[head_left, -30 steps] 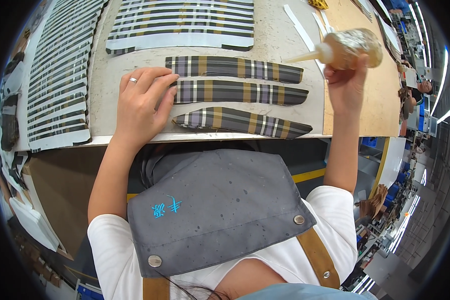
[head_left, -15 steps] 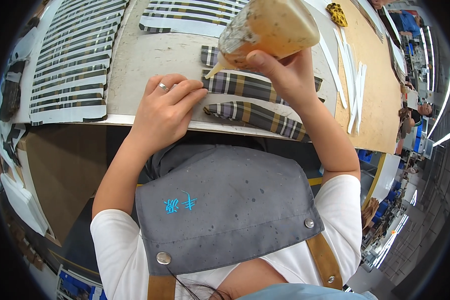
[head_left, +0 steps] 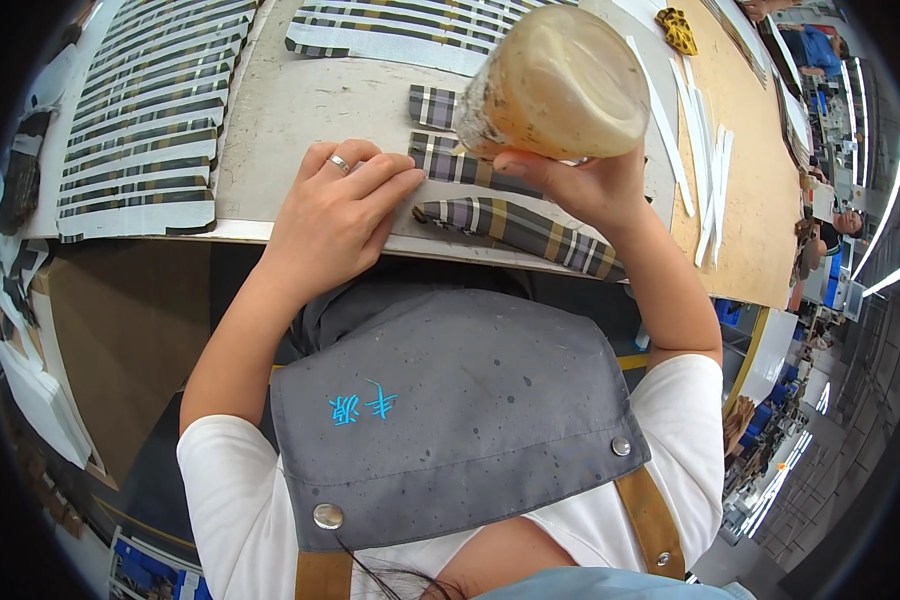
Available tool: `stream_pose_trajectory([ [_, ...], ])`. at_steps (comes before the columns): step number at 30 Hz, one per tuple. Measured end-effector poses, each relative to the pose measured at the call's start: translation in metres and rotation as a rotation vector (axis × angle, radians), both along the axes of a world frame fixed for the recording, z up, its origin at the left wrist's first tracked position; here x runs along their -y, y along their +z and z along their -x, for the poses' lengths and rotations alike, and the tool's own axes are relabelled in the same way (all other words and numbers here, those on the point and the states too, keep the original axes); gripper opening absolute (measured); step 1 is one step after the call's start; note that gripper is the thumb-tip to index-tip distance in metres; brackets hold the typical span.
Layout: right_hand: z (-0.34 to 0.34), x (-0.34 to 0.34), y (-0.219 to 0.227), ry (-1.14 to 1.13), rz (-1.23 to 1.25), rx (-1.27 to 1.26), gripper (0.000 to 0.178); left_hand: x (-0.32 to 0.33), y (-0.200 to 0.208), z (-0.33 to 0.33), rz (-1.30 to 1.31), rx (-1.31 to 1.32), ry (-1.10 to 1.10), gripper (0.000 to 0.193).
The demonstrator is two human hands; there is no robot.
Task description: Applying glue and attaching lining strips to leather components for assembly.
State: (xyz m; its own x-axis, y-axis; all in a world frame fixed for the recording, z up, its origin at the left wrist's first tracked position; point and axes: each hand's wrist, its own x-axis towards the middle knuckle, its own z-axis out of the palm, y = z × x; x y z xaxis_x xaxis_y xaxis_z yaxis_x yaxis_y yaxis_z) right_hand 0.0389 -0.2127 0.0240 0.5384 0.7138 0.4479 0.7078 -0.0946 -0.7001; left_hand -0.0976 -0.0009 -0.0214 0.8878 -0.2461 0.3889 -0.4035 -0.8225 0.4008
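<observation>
My right hand [head_left: 602, 190] is wrapped round a squeeze bottle [head_left: 570, 85] of cloudy amber liquid, with dark smears on its wall. The bottle is tipped so its base faces up, and its nozzle end points down at the middle plaid fabric strip [head_left: 440, 160]; the tip hardly shows. At that strip's left end, the fingers of my left hand [head_left: 340, 215], a ring on one of them, are closed together and pinch or press its edge. Nearer me lies another plaid strip [head_left: 510, 228], folded along its length. Beyond the middle one is a third plaid piece [head_left: 432, 106], partly behind the bottle.
Rows of plaid strips on white backing [head_left: 150, 120] cover the table's left side, and more rows [head_left: 390, 35] lie at the far side. Narrow white strips [head_left: 710, 180] rest on the wooden board to the right, near a yellow-and-black cloth [head_left: 677, 32]. Other people sit far right.
The bottle has tipped further, its base turning toward me, and its nozzle has shifted right along the middle strip. My left hand has moved slightly right, still at the strip's end.
</observation>
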Motion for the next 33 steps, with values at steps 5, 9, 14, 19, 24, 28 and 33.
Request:
stream_pose_trajectory([
  [5, 0.008, 0.023, 0.005, -0.170, 0.059, -0.090, 0.085, 0.002, -0.001, 0.001, -0.031, 0.003, 0.005, 0.029],
  [9, 0.011, 0.046, 0.005, -0.258, 0.055, -0.051, 0.087, 0.002, -0.002, 0.000, -0.039, 0.018, 0.003, 0.030],
  [14, 0.011, 0.079, 0.003, -0.391, 0.114, -0.058, 0.079, 0.001, 0.000, 0.000, -0.042, -0.018, -0.009, 0.032],
  [19, 0.012, 0.104, 0.005, -0.415, 0.020, -0.069, 0.067, 0.002, 0.002, -0.002, -0.075, -0.008, -0.009, 0.035],
  [24, 0.014, 0.131, 0.004, -0.505, -0.027, -0.064, 0.063, 0.003, 0.005, 0.000, -0.063, -0.028, -0.001, 0.031],
  [28, 0.016, 0.149, 0.003, -0.569, -0.059, -0.114, 0.059, 0.003, 0.003, -0.002, -0.072, -0.041, -0.006, 0.030],
  [33, 0.015, 0.180, -0.006, -0.681, -0.042, -0.016, 0.062, 0.004, 0.002, -0.001, -0.074, -0.019, -0.002, 0.038],
])
